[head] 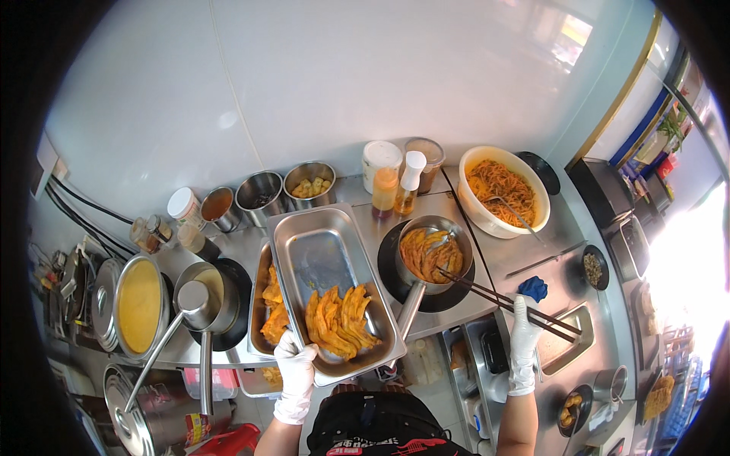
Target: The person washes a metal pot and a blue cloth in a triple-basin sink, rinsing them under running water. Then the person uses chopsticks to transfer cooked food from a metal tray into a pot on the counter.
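Observation:
My left hand (295,365), in a white glove, grips the near left edge of a deep stainless steel tray (311,251). Orange-coloured strips of food (341,322) lie at the tray's near end. This tray overlaps a second steel tray (259,333) holding orange pieces. My right hand (522,336), gloved as well, holds long dark chopsticks (513,308). Their tips touch similar strips (429,253) inside a steel saucepan (465,278), which sits on a round black burner (390,256). The saucepan's handle points towards me, partly behind the tray's right edge.
A white tub (502,228) of shredded orange food stands behind right. Bottles (406,185) and steel pots (259,196) line the wall. A ladle (194,299) rests in the left saucepan, beside a basin of yellow liquid (140,308). A shallow steel tray (582,328) and blue cloth (533,289) lie right.

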`<state>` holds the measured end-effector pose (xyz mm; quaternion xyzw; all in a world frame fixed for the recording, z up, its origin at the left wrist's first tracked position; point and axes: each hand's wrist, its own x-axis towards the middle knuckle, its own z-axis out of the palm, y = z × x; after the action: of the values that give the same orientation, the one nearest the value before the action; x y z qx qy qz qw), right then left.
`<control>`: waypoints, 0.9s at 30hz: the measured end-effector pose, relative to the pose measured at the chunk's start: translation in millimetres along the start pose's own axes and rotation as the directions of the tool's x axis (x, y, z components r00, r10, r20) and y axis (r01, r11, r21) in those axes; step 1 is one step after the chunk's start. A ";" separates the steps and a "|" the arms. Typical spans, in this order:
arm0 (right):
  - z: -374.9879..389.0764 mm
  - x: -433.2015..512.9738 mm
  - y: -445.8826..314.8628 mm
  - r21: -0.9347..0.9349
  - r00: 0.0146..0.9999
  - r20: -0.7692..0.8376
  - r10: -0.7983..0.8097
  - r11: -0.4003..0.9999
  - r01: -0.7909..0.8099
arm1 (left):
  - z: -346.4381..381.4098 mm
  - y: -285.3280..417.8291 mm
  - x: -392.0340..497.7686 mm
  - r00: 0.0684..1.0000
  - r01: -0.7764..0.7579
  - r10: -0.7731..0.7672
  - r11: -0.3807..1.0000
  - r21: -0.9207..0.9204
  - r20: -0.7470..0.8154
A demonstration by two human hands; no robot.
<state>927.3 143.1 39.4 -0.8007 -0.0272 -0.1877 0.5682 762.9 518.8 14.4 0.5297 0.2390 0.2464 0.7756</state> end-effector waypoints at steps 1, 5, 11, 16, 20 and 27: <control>-4.2 1.6 -2.4 -0.023 1.000 -0.011 0.008 1.000 -0.008 | -0.2 -0.1 0.2 1.000 0.005 -0.005 1.000 0.006 -0.007; -17.2 4.9 -8.0 0.044 0.998 -0.054 0.044 0.998 -0.041 | -0.3 -0.1 -0.6 1.000 0.002 -0.001 1.000 0.017 -0.026; -32.9 6.8 -20.0 0.320 0.971 -0.218 0.094 0.947 -0.019 | -1.1 -2.1 0.1 1.000 0.002 -0.001 0.999 0.032 -0.022; -43.7 -14.7 -43.5 0.578 0.990 -0.045 0.134 0.812 -0.083 | -0.4 -8.2 1.5 0.999 -0.025 0.026 0.999 0.045 -0.026; -36.6 -39.4 -60.3 0.595 0.995 0.092 0.035 0.800 -0.083 | 1.6 -10.9 1.2 0.999 -0.025 0.027 0.998 0.061 -0.044; -22.7 -35.1 -75.7 0.424 0.935 0.353 0.029 0.886 -0.188 | -3.9 -4.7 4.3 0.998 -0.052 0.045 0.964 0.259 0.032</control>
<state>869.2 154.9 102.3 -0.6671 -0.1213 -0.0039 0.7350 764.3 522.8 8.2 0.6356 0.2461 0.2251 0.6963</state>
